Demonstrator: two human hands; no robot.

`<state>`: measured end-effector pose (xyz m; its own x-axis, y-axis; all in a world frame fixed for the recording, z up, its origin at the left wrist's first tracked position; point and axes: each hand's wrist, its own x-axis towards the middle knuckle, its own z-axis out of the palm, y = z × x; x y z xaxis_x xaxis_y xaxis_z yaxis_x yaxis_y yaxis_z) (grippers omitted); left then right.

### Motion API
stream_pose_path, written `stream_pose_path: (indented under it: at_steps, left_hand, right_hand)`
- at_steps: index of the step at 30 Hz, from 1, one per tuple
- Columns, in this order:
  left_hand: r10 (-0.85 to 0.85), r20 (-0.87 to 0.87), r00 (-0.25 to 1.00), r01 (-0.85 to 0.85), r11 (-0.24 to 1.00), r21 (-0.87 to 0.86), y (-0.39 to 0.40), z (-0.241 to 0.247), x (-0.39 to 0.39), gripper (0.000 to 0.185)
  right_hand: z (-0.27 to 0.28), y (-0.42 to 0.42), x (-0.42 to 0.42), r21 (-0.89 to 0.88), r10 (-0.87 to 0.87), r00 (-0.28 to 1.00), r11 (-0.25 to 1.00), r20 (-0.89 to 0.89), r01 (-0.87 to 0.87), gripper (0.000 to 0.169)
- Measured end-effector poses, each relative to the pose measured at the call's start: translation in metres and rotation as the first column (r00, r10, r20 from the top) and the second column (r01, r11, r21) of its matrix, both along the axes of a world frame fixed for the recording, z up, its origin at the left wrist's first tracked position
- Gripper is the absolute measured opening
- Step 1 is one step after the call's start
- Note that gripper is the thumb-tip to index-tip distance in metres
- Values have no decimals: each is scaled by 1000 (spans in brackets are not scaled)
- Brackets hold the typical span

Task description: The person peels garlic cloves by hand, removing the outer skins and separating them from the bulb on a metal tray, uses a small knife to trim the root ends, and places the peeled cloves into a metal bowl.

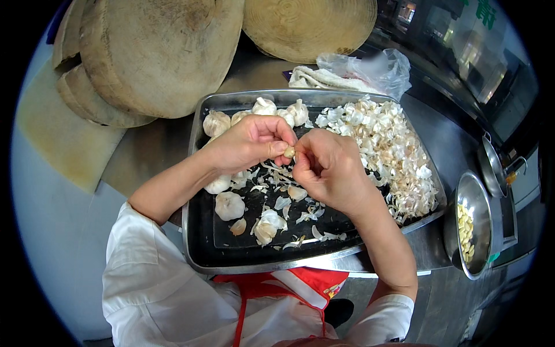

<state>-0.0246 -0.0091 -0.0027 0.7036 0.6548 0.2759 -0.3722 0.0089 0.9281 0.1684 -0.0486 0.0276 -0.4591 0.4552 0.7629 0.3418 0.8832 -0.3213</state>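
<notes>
A pale garlic clove (289, 152) is held between the thumb and fingers of my left hand (260, 141). My right hand (329, 167) pinches at the clove's right end with thumb and forefinger; any bit of skin between these fingertips is too small to make out. Both hands are above a dark metal tray (230, 253). Whole garlic bulbs (230, 206) line its left and far sides. Below my hands lie a partly broken bulb (266, 227), a loose unpeeled clove (238, 227) and scattered skins. A large heap of garlic skins (377, 139) fills the tray's right side.
A steel bowl (483, 234) with peeled cloves (465, 230) stands to the right, near another metal pan (492, 167). Thick round wooden chopping blocks (173, 52) rest behind the tray at left and centre. A cloth (321, 78) and clear plastic bag (373, 71) lie beyond its far edge.
</notes>
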Motion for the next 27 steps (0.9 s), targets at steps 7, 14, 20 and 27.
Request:
stream_pose_path:
  at_steps: [7, 14, 20, 27]
  left_hand:
    - [51, 117, 992, -49, 999, -12, -6, 4, 6, 17]
    - [295, 24, 955, -287, 905, 312, -8, 6, 7, 17]
    - [308, 44, 950, -306, 901, 307, -17, 7, 14, 27]
    - [467, -4, 884, -395, 752, 528, -14, 3, 10, 21]
  right_hand:
    - [-1, -5, -5, -629, -101, 924, 758, -369, -169, 6]
    - [-8, -3, -10, -566, -141, 923, 819, -357, -94, 8]
    - [-12, -1, -12, -563, -166, 923, 824, -346, -63, 8]
    - [-3, -7, -10, -690, -162, 924, 712, -345, -133, 7]
